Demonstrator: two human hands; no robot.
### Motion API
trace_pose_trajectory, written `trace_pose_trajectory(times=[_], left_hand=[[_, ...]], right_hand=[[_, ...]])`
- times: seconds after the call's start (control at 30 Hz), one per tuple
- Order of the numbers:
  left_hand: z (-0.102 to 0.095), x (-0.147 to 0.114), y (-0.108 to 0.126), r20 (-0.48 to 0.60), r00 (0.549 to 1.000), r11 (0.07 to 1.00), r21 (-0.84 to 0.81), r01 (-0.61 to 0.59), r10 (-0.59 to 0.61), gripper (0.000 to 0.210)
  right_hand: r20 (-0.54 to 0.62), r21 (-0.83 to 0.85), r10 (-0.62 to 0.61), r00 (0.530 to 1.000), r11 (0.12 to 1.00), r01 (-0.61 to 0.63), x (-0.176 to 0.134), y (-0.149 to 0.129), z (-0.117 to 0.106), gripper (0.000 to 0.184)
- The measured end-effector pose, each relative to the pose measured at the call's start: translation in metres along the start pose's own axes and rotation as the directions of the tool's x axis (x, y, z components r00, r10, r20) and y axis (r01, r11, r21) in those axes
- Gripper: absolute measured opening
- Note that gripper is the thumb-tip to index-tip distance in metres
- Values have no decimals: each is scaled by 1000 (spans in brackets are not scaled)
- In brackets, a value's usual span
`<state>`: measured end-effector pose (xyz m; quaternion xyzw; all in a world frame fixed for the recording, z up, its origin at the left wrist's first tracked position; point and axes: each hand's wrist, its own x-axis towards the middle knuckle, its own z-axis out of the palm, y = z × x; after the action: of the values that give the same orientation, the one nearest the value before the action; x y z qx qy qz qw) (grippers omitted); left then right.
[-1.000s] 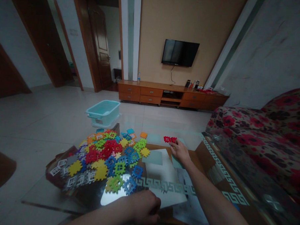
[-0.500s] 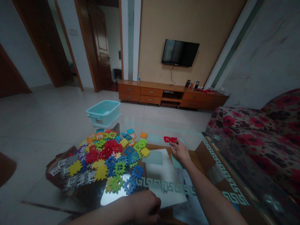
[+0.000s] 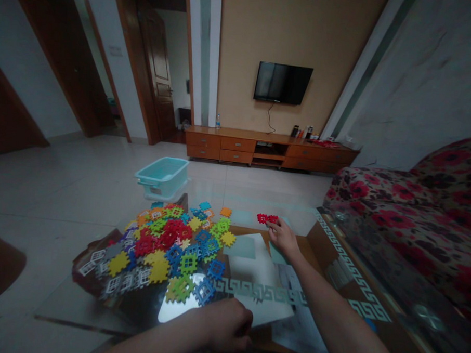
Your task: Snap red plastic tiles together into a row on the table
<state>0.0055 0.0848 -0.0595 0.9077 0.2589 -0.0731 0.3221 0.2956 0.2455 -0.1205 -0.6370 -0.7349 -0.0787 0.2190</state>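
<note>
Right of centre, the right hand (image 3: 282,236) stays at two red pieces (image 3: 262,218), fingers nearly closed, hold unclear, so work seems paused; the left hand (image 3: 231,322) curls, contents hidden.

This is a living room in a home. A television (image 3: 283,83) hangs on the wall above a long wooden cabinet (image 3: 237,144), and a flower-patterned sofa (image 3: 379,190) stands at the right. Wooden doors (image 3: 162,74) open off the tiled floor (image 3: 90,180).

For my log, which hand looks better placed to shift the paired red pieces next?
Probably the right hand: its fingers are at the paired red pieces, while the left hand is well back toward the person.
</note>
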Motion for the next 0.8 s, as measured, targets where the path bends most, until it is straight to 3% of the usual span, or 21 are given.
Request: trace_pose_trajectory(times=[0.27, 0.4, 0.63, 0.73, 0.8], left_hand=[[2, 1, -1, -8, 1000, 1000, -4, 3, -3, 22], [-1, 1, 1, 2, 1000, 1000, 5, 2, -2, 21], [-6, -1, 3, 25, 1000, 1000, -24, 19, -18, 23], [-8, -3, 1, 22, 999, 997, -71, 24, -23, 24], [-10, -4, -1, -11, 1000, 995, -95, 20, -21, 22]], right_hand=[[-23, 68, 3, 1000, 998, -1, 0, 2, 3, 31], [-88, 133, 102, 991, 987, -90, 0, 4, 3, 28], [-244, 311, 399, 884, 896, -318, -2, 14, -5, 32], [-238, 391, 481, 844, 843, -370, -7, 9, -10, 36], [-201, 438, 497, 844, 816, -377, -10, 2, -14, 39]])
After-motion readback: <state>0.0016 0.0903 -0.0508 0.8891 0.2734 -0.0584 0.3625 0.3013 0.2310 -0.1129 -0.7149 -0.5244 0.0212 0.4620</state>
